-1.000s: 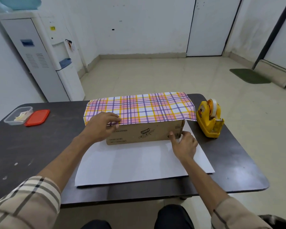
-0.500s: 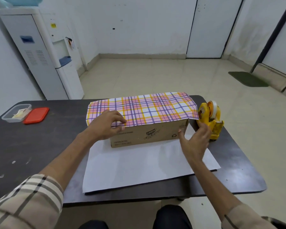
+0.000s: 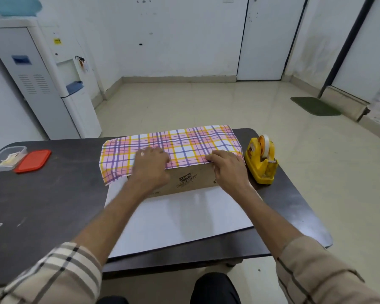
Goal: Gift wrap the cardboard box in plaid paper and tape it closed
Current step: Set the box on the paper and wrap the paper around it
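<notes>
A brown cardboard box (image 3: 191,181) lies lengthwise on the dark table. Plaid paper (image 3: 184,143) in pink, orange and purple is folded over its top, and its white underside (image 3: 180,218) spreads flat toward me. My left hand (image 3: 150,165) presses the paper's edge down at the left of the box's near top edge. My right hand (image 3: 227,166) rests on the right end of that same edge, fingers laid over the paper. A yellow tape dispenser (image 3: 261,161) stands just right of the box.
A clear container (image 3: 6,157) and its red lid (image 3: 33,161) sit at the table's (image 3: 42,207) far left. A white water dispenser (image 3: 51,84) stands behind the table. Open floor lies beyond, with a green mat (image 3: 315,105) at the right.
My right hand left the box's lower right corner, swung up near the dispenser, then came down on the paper at the box's top right edge. My left hand slid right along the edge.
</notes>
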